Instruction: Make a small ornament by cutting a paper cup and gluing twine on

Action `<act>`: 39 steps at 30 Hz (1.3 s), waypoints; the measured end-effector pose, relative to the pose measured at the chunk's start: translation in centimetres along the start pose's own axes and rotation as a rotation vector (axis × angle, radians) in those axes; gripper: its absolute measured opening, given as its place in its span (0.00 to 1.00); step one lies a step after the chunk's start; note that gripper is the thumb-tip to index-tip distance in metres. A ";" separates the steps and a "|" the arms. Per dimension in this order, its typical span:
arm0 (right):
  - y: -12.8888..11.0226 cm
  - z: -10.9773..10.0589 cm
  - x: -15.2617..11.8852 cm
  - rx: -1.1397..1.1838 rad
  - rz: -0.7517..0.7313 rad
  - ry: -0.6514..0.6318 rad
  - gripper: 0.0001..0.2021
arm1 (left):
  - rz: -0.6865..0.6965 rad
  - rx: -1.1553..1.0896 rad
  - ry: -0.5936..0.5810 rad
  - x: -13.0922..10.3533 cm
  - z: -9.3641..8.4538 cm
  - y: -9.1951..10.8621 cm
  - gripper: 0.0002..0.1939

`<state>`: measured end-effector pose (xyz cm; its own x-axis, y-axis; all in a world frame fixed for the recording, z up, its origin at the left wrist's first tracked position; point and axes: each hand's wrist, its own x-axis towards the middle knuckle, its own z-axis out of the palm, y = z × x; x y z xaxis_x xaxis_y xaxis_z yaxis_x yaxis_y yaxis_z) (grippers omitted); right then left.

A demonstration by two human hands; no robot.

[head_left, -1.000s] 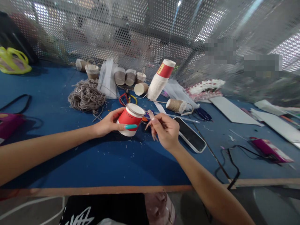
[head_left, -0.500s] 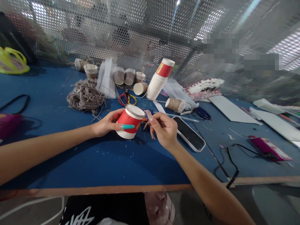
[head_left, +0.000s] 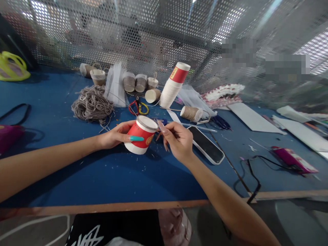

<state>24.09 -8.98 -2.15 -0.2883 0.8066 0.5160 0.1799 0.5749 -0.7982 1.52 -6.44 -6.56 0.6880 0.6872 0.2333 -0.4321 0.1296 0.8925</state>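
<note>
A red-and-white paper cup (head_left: 138, 137) is gripped by my left hand (head_left: 116, 136), tilted a little above the table, with the turquoise thumbnail lying across its red side. Around its upper rim runs a grey cord (head_left: 146, 127). My right hand (head_left: 176, 138) is pinched close to the rim on the right; whatever lies between its fingertips is too small to make out. A tangled heap of grey cord (head_left: 92, 104) rests beyond my left hand. Scissors (head_left: 138, 107) with red and yellow handles lie behind the cup.
A leaning stack of paper cups (head_left: 172, 89) stands at the back. Several cord-wrapped cups (head_left: 128, 82) and white mesh strips (head_left: 115, 85) sit along the rear. A phone (head_left: 206, 145) lies by my right wrist. White boards (head_left: 252, 118) are at the right.
The cup has tipped slightly more and turned in my left hand, so more of its round gold emblem shows. My right hand stays close to the rim.
</note>
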 end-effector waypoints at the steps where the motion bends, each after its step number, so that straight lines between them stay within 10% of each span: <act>1: 0.0 0.0 0.0 -0.004 0.003 0.001 0.16 | -0.009 0.005 -0.001 0.0 -0.1 0.0 0.31; 19: 0.5 0.1 -0.3 -0.072 -0.032 -0.014 0.14 | -0.116 -0.031 -0.068 0.1 0.1 0.5 0.30; 26: 0.5 -0.8 0.5 -0.480 -0.281 0.216 0.12 | -0.085 0.043 0.119 0.1 0.6 0.4 0.31; 39: 0.2 0.3 0.6 -0.487 -0.405 0.125 0.17 | -0.021 0.358 0.307 0.3 1.1 0.3 0.28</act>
<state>23.71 -8.46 -2.11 -0.3168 0.5060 0.8022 0.4946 0.8098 -0.3155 2.28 -6.97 -5.77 0.4668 0.8738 0.1367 -0.1548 -0.0714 0.9854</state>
